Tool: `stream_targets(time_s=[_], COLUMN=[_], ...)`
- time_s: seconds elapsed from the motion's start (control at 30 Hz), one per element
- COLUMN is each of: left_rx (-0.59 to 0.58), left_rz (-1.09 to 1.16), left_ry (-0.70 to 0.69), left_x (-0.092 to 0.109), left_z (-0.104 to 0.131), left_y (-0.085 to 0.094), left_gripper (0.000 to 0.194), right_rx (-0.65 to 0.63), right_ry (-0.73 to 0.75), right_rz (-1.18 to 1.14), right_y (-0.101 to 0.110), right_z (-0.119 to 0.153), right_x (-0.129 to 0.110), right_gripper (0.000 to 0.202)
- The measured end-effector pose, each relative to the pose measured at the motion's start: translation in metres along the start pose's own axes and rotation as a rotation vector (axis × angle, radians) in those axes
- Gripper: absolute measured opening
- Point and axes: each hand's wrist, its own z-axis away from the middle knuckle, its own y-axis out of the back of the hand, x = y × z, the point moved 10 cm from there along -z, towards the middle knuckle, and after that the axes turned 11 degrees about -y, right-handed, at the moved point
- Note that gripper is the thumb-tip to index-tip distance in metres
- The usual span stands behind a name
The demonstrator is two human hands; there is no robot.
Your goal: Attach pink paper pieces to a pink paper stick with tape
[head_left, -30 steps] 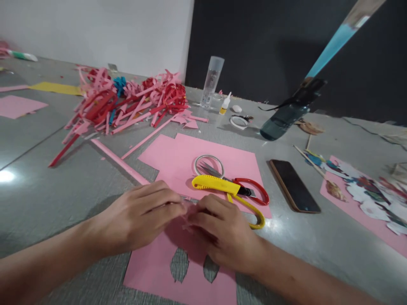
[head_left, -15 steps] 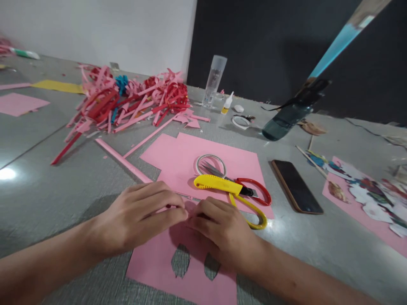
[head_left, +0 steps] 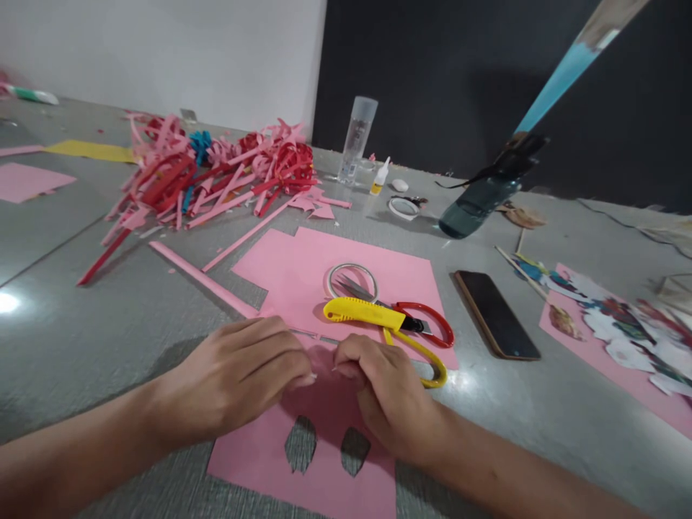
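While your left hand (head_left: 243, 371) and right hand (head_left: 386, 393) curl over the nearer pink sheet (head_left: 254, 461), tugging could tear it.
It lies beneath them, perhaps weakened by two holes (head_left: 301, 445); whether you grip it is unclear.

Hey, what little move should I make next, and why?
I'd probably nudge the scissors away from your right hand: their yellow handle appears close to it, the cutter lies across them, and that hand is working over the pink sheet with two holes.

Phone (head_left: 496, 315), pink ppr (head_left: 327, 472) on grey surf. (head_left: 116, 324)
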Motion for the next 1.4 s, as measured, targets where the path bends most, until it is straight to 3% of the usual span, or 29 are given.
stream_targets(time_s=[0.17,0.3,0.87,1.2,1.4], left_rx=[-0.02,0.003,0.027,0.042,0.069], left_rz=[0.047,0.037,0.044,0.001,-0.026], left_ry=[-0.057,-0.077,-0.127,-0.19,-0.23], left_x=[0.006,0.009,0.015,0.022,0.025], left_z=[-0.004,-0.005,-0.01,-0.011,-0.013], left_y=[-0.002,0.001,0.007,0.01,0.012], left_gripper=[0.013,0.017,0.018,0.016,0.014], right_rx=[-0.065,-0.041,-0.035,-0.219,-0.229], right_ry=[0.083,0.158,0.236,0.29,0.36], right_rz=[-0.062,-0.111,-0.14,-0.048,-0.12], right_y=[-0.007,-0.004,-0.003,-0.021,-0.016], right_z=[0.003,0.004,0.012,0.011,0.013], right_x=[-0.007,-0.013,-0.014,-0.021,-0.027], right_gripper=[0.023,0.021,0.025,0.022,0.023])
